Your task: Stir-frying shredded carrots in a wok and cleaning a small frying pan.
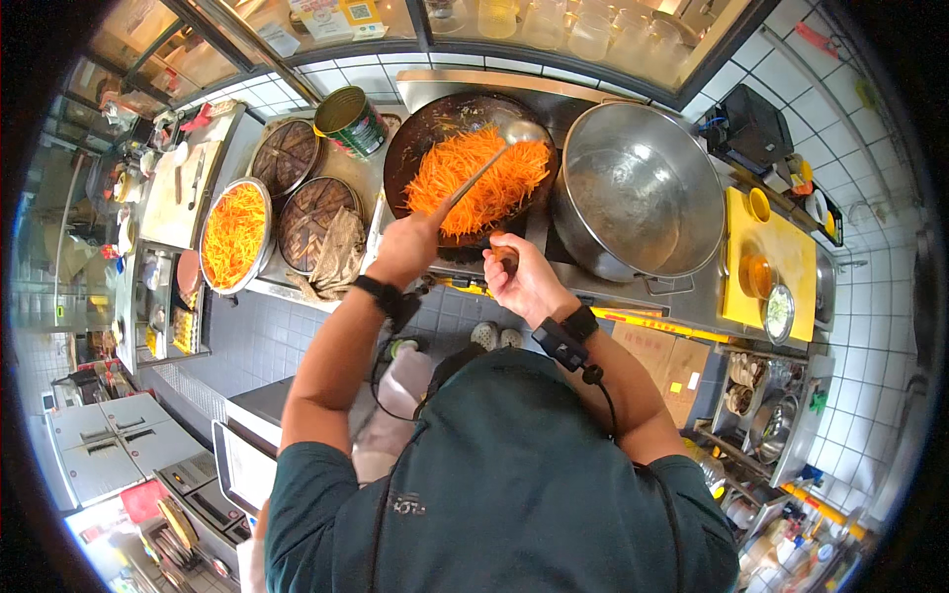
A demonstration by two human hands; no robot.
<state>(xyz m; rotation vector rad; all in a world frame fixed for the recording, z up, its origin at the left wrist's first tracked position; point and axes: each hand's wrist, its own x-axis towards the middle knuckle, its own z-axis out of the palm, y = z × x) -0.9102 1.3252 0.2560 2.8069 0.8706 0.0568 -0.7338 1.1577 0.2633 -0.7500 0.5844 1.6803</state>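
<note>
My left hand (410,248) grips the handle of a metal ladle (474,179). The ladle's bowl rests against shredded carrot (460,178) heaped in a dark wok (411,126). At the wok's near side, my right hand (528,276) is closed around a wooden handle (504,250), which appears to be the wok's. Right beside the wok stands a large, deep metal pot (630,189); part of its inside shines with reflected light.
To the left are a bowl of shredded carrot (236,236), two woven round lids (315,230), a crumpled cloth (337,256) and an open tin can (352,122). A yellow cutting board (775,252) on the right holds small bowls. A cardboard box (645,356) sits below the counter.
</note>
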